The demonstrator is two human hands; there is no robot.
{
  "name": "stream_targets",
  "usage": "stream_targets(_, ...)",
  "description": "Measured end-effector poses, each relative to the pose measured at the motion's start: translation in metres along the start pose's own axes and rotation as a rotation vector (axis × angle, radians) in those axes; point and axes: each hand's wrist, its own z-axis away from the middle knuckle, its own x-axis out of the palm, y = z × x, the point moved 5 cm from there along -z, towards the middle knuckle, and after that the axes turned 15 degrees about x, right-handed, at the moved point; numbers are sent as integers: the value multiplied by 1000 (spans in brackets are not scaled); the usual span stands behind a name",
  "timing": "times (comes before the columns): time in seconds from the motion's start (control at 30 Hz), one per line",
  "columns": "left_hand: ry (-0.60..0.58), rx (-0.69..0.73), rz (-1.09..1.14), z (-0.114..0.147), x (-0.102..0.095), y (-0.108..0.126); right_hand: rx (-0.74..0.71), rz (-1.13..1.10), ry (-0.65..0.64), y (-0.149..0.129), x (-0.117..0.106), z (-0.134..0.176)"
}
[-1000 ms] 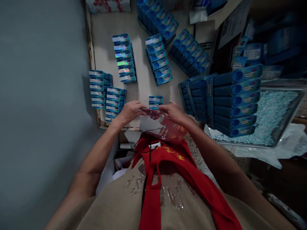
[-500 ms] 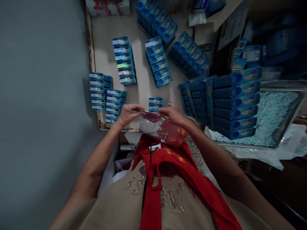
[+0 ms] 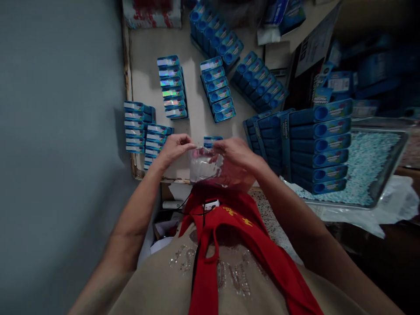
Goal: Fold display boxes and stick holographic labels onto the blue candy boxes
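Note:
A clear, shiny plastic bag (image 3: 204, 169) hangs between my hands in front of the red apron, its upper edge held at both sides. My left hand (image 3: 177, 148) pinches the left side of that edge with thumb and fingers. On the other side my right hand (image 3: 235, 152) grips the bag too, its fingers partly hidden behind the back of the hand. Just beyond the bag lies a small stack of blue packs (image 3: 212, 141), partly covered by my right hand. Left of my left hand stand rows of blue packs (image 3: 155, 142) with shiny strips.
More rows of blue packs (image 3: 172, 87) stand across the white table (image 3: 144, 43). Bundled blue boxes (image 3: 316, 151) rise at the right, beside a metal tray (image 3: 390, 175) of pale blue bits. A dark carton (image 3: 302, 74) is behind them. A grey wall (image 3: 59, 131) borders the left.
The bag's mouth has spread and puffed out, showing more clear film between my hands. My hands have moved up slightly, and the view has shifted a little.

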Motion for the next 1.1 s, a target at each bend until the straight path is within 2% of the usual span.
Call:
stream_targets(0.17, 283, 16, 208, -29, -42, 10, -119, 26, 195, -36, -67, -31)
stream_targets(0.3, 512, 25, 216, -57, -78, 11, -203, -3, 331, -65, -117, -61)
stream_targets(0.4, 644, 25, 196, -86, -90, 8, -211, 14, 395, -70, -152, -89)
stream_targets(0.5, 707, -12, 221, -118, -90, 6, -215, 90, 441, -64, -184, -119)
stream_targets(0.6, 732, -54, 269, -144, -92, 8, -244, 267, 471, -63, -210, -145)
stream_targets(0.73, 735, -91, 330, -160, -106, 14, -339, 421, 577, -80, -237, -158)
stream_targets(0.83, 743, -118, 363, -160, -118, 14, -337, 386, 710, -96, -241, -156)
stream_targets(0.9, 760, -147, 363, -156, -124, 9, -328, 332, 765, -108, -227, -155)
stream_targets(1.1, 814, -248, 353, -132, -133, -10, -455, 247, 699, -145, -132, -170)
